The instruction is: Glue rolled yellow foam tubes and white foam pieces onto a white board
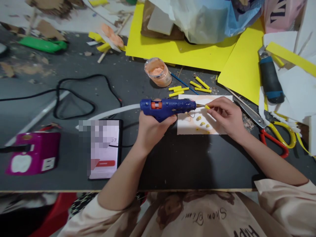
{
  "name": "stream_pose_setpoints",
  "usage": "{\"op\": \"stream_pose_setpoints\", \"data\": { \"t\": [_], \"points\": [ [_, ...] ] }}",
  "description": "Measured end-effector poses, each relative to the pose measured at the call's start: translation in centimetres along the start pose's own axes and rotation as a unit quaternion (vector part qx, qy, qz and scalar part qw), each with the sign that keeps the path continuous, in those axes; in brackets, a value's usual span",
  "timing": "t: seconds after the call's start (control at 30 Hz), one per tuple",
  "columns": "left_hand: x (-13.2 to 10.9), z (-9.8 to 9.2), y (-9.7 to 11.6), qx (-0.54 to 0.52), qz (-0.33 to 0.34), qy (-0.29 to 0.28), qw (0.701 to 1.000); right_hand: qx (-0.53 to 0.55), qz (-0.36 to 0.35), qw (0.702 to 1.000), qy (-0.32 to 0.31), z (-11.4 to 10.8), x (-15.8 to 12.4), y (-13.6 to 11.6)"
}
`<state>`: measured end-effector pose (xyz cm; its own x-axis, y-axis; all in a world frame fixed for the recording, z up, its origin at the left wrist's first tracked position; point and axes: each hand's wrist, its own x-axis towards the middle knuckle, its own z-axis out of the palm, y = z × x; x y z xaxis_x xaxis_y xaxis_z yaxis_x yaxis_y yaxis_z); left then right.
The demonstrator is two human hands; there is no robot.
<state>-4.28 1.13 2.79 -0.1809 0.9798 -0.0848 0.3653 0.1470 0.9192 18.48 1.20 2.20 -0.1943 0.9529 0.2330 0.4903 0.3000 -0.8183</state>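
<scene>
The left hand (150, 126) grips a blue glue gun (168, 107) lying level above the table (172, 161), nozzle touching a small yellow roll (207, 107) pinched in the right hand (225, 115) over a white paper sheet (190, 126)

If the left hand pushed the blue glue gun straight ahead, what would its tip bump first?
Most likely the small yellow piece, pinched by the right hand right at the tip of the glue gun that the left hand holds.
</scene>
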Motion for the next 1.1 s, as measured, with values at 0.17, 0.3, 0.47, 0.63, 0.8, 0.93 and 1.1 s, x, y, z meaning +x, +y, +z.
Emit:
{"op": "stream_pose_setpoints", "data": {
  "t": [0.17, 0.3, 0.47, 0.63, 0.8, 0.93, 1.1],
  "points": [
    [0.05, -0.12, 0.0, 0.01, 0.042, -0.019, 0.999, 0.001, -0.043, 0.999, 0.018, 0.17, -0.04, 0.38],
    [0.13, -0.28, -0.33, 0.012, 0.065, -0.026, 0.997, 0.002, -0.056, 0.998, 0.021, 0.22, -0.07, 0.49],
    [0.17, -0.35, -0.4, 0.021, 0.07, -0.028, 0.997, 0.009, -0.057, 0.998, 0.031, 0.22, -0.08, 0.44],
    [0.23, -0.33, -0.48, 0.027, 0.063, -0.025, 0.997, 0.014, -0.051, 0.998, 0.028, 0.22, -0.07, 0.47],
    [0.2, -0.34, -0.51, 0.021, 0.063, -0.025, 0.998, 0.02, -0.048, 0.998, 0.031, 0.21, -0.03, 0.47],
    [0.1, -0.31, -0.26, 0.019, 0.047, -0.022, 0.998, 0.026, -0.048, 0.998, 0.034, 0.23, -0.02, 0.34],
    [0.12, -0.11, 0.21, 0.03, 0.035, -0.006, 0.999, 0.038, -0.037, 0.998, 0.037, 0.06, 0.06, 0.19]
  ]
}}
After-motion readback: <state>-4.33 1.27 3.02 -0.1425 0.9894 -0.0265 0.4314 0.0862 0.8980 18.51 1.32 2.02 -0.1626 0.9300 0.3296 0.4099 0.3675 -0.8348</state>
